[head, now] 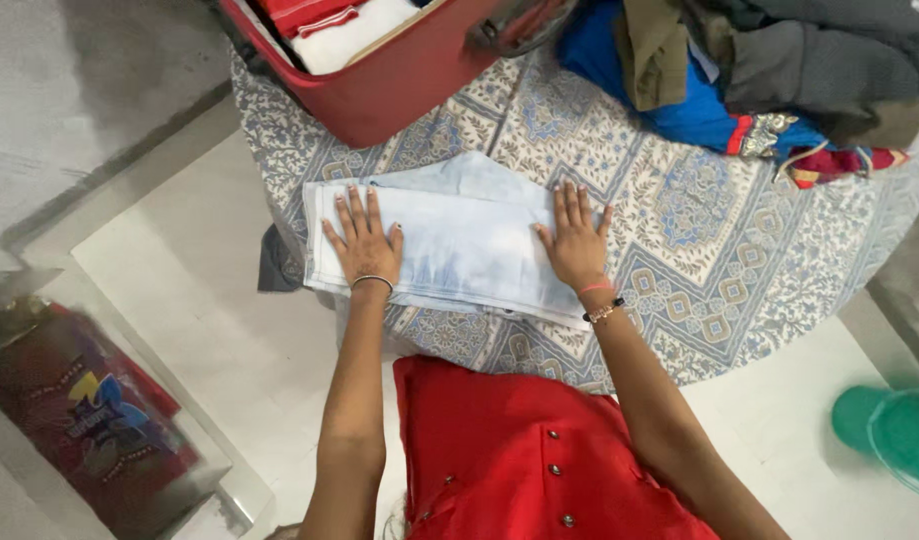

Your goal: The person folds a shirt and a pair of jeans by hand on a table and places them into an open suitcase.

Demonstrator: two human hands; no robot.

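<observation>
A pair of pale, washed-out jeans [459, 245] lies folded flat on a bed covered with a blue and beige patterned sheet [699, 230]. My left hand [364, 240] presses flat on the left part of the jeans, fingers spread. My right hand [577, 240] lies flat on the right part, fingers together. Neither hand grips anything. I wear a thin bangle on the left wrist and bracelets on the right, and a red top.
An open red suitcase [399, 75] with folded red and white clothes stands at the back left of the bed. A heap of blue, olive and grey clothes [759, 70] fills the back right. A green bucket [894, 430] stands on the floor at right, a dark red bag [89, 420] at left.
</observation>
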